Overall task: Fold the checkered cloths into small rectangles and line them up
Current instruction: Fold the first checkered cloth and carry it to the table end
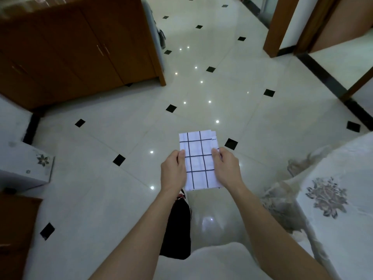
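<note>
The person stands over the tiled floor [201, 110] with a checkered cloth [198, 158] held out in front of them in the air, resting on no surface. It is already down to a narrow rectangle, white with dark grid lines, its long side running away from them. The left hand [173, 168] takes the left long edge and the right hand [227, 168] the right one. Each grip is narrow, thumb on top and the fingers tucked beneath out of my sight, pinching the layers.

Holding both edges like that makes sense to me, since it stops the stacked layers sliding apart. At the far right corner a couple of under-layers do peek out, slightly offset. I'd judge the cloth is folded or nearly so, and is being squared up or carried before it is set down. The bed with the floral cover [333, 190] lies just to their right and looks the likely place for lining up, though no other folded cloths show from here. A wooden cabinet [80, 49] stands well apart, off to the far left.
</note>
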`<action>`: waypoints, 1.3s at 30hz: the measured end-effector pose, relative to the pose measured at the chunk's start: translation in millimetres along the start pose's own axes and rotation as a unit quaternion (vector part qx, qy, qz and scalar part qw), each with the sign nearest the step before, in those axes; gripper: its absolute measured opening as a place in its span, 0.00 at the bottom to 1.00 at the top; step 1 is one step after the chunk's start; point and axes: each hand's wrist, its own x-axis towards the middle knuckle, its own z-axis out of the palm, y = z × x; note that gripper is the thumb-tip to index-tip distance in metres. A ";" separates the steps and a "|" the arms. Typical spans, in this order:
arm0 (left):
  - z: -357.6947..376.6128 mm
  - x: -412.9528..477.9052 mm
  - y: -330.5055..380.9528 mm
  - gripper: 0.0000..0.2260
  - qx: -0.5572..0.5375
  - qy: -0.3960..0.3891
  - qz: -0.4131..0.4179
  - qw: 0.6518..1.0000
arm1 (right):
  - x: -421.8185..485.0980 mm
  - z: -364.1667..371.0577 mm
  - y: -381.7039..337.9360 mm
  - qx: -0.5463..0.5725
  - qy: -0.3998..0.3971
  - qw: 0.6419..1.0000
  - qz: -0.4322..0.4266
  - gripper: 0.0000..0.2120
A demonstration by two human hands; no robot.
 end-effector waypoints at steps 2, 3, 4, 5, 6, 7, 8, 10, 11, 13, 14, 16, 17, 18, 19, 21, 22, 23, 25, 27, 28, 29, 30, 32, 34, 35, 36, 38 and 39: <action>7.1 32.7 5.4 0.18 -0.002 -0.012 0.008 1.000 | 28.4 4.4 -4.3 0.003 0.008 1.000 0.006 0.18; 11.0 50.4 8.4 0.18 -0.003 -0.020 0.013 1.000 | 43.6 6.4 -7.7 0.006 0.016 1.000 0.011 0.18; 15.3 69.1 11.9 0.18 -0.003 -0.027 0.019 0.999 | 59.3 7.8 -12.3 0.006 0.026 1.000 0.016 0.18; 20.0 89.2 15.7 0.18 -0.002 -0.036 0.026 0.999 | 76.3 9.0 -17.0 0.005 0.037 0.999 0.021 0.18; 24.0 105.9 18.9 0.18 -0.004 -0.048 0.030 0.998 | 90.6 9.3 -20.8 0.003 0.045 0.999 0.025 0.18; 28.9 127.0 23.9 0.18 -0.009 -0.064 0.038 0.997 | 108.6 9.2 -26.2 0.002 0.056 0.998 0.030 0.18; 33.2 147.7 28.9 0.19 -0.012 -0.080 0.047 0.996 | 125.8 9.3 -31.4 0.003 0.067 0.997 0.036 0.18; 38.6 192.6 41.6 0.19 -0.012 -0.105 0.073 0.992 | 159.6 9.5 -44.3 0.008 0.090 0.995 0.053 0.19; 41.0 215.4 50.3 0.19 -0.009 -0.116 0.089 0.989 | 175.3 9.7 -51.2 0.014 0.104 0.993 0.060 0.19; 49.9 255.8 72.5 0.18 0.000 -0.142 0.124 0.982 | 203.0 4.9 -64.0 0.026 0.144 0.987 0.068 0.19; 56.3 271.2 84.4 0.18 0.002 -0.157 0.139 0.978 | 214.0 -0.1 -68.5 0.033 0.165 0.983 0.074 0.19; 70.9 291.9 107.9 0.18 0.006 -0.191 0.165 0.968 | 230.8 -13.6 -71.4 0.044 0.201 0.974 0.090 0.19; 80.1 298.7 118.8 0.18 0.005 -0.209 0.175 0.962 | 237.3 -21.5 -70.2 0.049 0.215 0.970 0.100 0.19; 90.3 303.9 129.1 0.18 0.002 -0.226 0.187 0.956 | 243.6 -30.0 -67.4 0.052 0.229 0.966 0.110 0.19; 101.6 308.0 139.3 0.18 -0.001 -0.242 0.196 0.950 | 249.3 -39.1 -64.4 0.053 0.245 0.961 0.120 0.18; 126.0 313.9 159.3 0.18 -0.005 -0.272 0.207 0.940 | 259.8 -57.5 -55.6 0.054 0.278 0.949 0.141 0.18; 139.4 315.9 168.2 0.18 -0.004 -0.286 0.215 0.934 | 264.4 -66.8 -49.9 0.055 0.293 0.943 0.150 0.18; 153.0 317.3 177.2 0.18 -0.002 -0.299 0.222 0.928 | 268.6 -76.1 -43.2 0.053 0.305 0.938 0.158 0.18; 181.6 319.5 195.7 0.18 0.002 -0.323 0.239 0.915 | 277.6 -96.3 -29.8 0.048 0.328 0.928 0.169 0.19; 212.1 321.8 217.3 0.18 0.007 -0.342 0.254 0.905 | 289.6 -118.5 -16.0 0.051 0.355 0.917 0.174 0.19; 228.4 322.3 229.4 0.18 0.010 -0.351 0.262 0.899 | 296.7 -130.6 -8.7 0.057 0.367 0.911 0.179 0.19; 246.0 322.5 242.0 0.18 0.014 -0.360 0.270 0.893 | 304.2 -143.7 -1.1 0.064 0.376 0.906 0.184 0.18; 263.5 322.4 254.3 0.18 0.019 -0.368 0.280 0.887 | 311.8 -157.1 7.9 0.069 0.384 0.901 0.188 0.18; 298.9 321.0 281.0 0.18 0.036 -0.383 0.299 0.873 | 325.7 -186.8 25.9 0.077 0.403 0.892 0.192 0.18; 332.5 317.5 311.3 0.18 0.046 -0.401 0.314 0.860 | 338.0 -219.6 41.7 0.086 0.424 0.879 0.198 0.18; 349.2 314.0 326.5 0.18 0.050 -0.408 0.322 0.853 | 342.1 -236.7 49.2 0.092 0.435 0.872 0.203 0.18; 365.1 308.5 341.8 0.18 0.052 -0.415 0.331 0.846 | 343.6 -254.3 56.4 0.098 0.446 0.865 0.208 0.18; 394.7 292.9 371.8 0.18 0.049 -0.432 0.353 0.829 | 342.9 -289.5 69.0 0.105 0.472 0.849 0.211 0.18; 408.4 282.5 385.7 0.18 0.047 -0.444 0.364 0.817 | 339.7 -306.1 74.2 0.106 0.487 0.839 0.217 0.18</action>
